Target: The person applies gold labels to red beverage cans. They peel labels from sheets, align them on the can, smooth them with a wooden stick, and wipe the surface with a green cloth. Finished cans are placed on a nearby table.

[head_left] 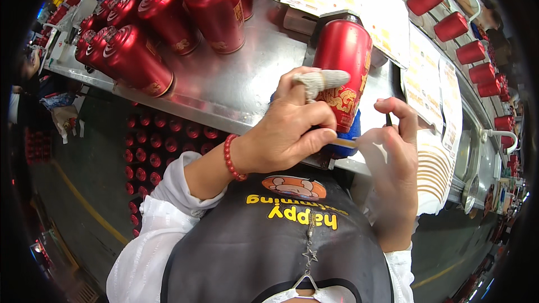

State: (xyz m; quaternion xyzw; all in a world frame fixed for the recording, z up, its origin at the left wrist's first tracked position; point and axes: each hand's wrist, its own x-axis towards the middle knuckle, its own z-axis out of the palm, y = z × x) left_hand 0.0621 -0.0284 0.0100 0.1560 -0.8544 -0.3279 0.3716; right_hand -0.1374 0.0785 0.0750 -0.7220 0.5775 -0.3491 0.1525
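Bottle (339, 47), shiny red, gold-patterned — left hand (289, 129) pinching yellowish strip (344, 142), right hand (400, 157) curled, grip unclear.

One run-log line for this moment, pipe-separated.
left hand: pinching yellowish strip | right hand: near strip's other end, partly blurred | red bottle: beyond strip

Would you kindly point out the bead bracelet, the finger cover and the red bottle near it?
Bead bracelet (227, 157), head view: a middle bead.
Finger cover (322, 82), head view: ribbed white fabric.
Red bottle (347, 59), head view: its smooth side.

floor (84, 154): dark grey-green | left floor line (90, 201): yellow | workbench (224, 78): metal, reflecting light
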